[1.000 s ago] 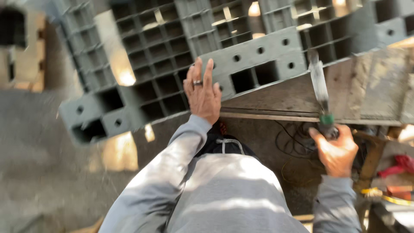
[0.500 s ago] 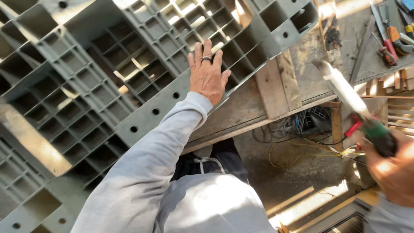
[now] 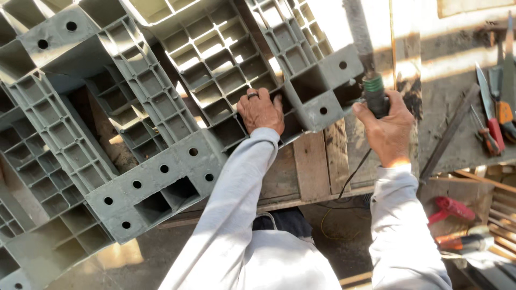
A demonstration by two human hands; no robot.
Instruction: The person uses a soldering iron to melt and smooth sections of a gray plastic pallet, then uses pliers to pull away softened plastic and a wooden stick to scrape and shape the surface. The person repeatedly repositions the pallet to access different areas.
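Note:
A large grey plastic pallet (image 3: 161, 161) with a grid of ribbed cells lies upside down across a wooden workbench (image 3: 322, 161). My left hand (image 3: 262, 111), with a ring on one finger, curls its fingers into a cell near the pallet's right corner. My right hand (image 3: 388, 129) grips the dark handle of a corded tool (image 3: 372, 91) with a green band. Its long shaft points up and away, beside the pallet's corner block. A thin cable runs down from the handle past the bench edge.
Hand tools (image 3: 497, 115) with red and orange handles lie on the bench at the right. A red tool (image 3: 454, 208) and other items sit lower at the right. Cables lie on the ground under the bench.
My right hand has brought the tool up from the lower right to the pallet's corner. My left hand went from flat on the pallet to hooked into a cell. The view shifted left.

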